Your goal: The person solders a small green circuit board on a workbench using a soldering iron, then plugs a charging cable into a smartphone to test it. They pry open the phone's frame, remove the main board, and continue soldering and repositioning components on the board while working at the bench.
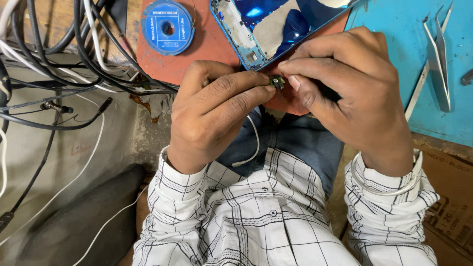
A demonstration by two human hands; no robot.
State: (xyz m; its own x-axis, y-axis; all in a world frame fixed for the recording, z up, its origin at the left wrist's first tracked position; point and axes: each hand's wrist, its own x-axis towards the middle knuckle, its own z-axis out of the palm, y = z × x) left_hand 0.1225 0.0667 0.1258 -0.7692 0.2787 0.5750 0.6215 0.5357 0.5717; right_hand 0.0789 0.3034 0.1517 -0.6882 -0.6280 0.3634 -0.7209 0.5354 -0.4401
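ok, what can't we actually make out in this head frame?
- Small component: pinched between fingertips of left hand and right hand; too small to identify.
- Blue phone frame: cut off by the top edge; right hand covers its lower corner.
- Tweezers: tips cut off at the top edge.
- Cables: run off the left and top edges; ends unseen.

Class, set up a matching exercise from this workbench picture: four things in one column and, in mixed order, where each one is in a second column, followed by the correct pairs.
Things:
1. small component
2. blue spool
3. tweezers
4. phone frame

Places:
A. on the light blue surface, at the right
B. pinched between the left hand and right hand
C. on the red mat, top left of the hands
D. just above the hands, blue-edged and open

Pairs: 1-B, 2-C, 3-A, 4-D
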